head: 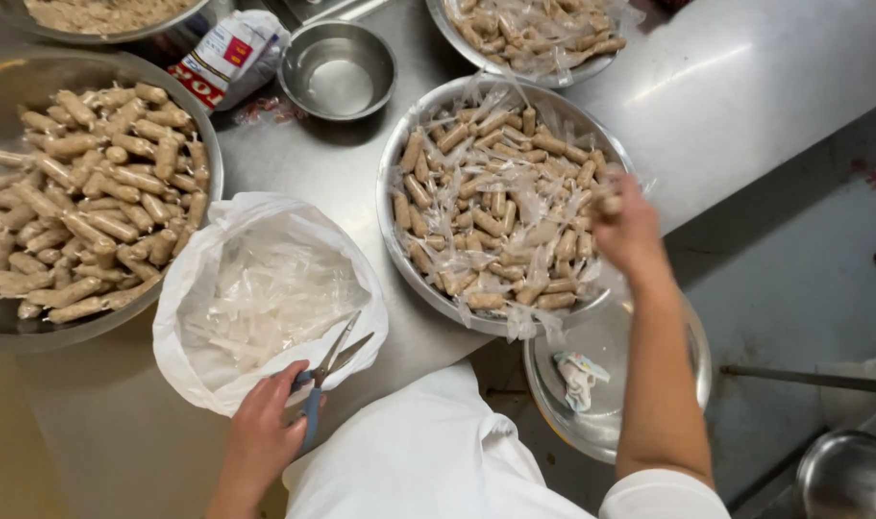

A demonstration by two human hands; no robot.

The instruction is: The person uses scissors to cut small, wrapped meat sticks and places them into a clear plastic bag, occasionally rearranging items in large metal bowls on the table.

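left hand (265, 432) gripping scissors (324, 375) beside bag (265, 288) | right hand (625, 226) pinching roll over tray (409, 144) rim | risk: open blades snagging bag, roll dropping off tray

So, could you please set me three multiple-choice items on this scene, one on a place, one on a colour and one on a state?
1. Where is the right hand?
A. over the right rim of the bowl of wrapped rolls
B. inside the white bag
C. on the small empty bowl

2. What colour are the handles of the scissors?
A. red
B. blue
C. yellow

3. How do the scissor blades stand?
A. shut tight
B. slightly apart
C. hidden in the bag

Answers:
1 A: the hand holds a roll at that bowl's right edge.
2 B: blue shows at the left hand.
3 B: a narrow gap shows between the tips, over the white bag.
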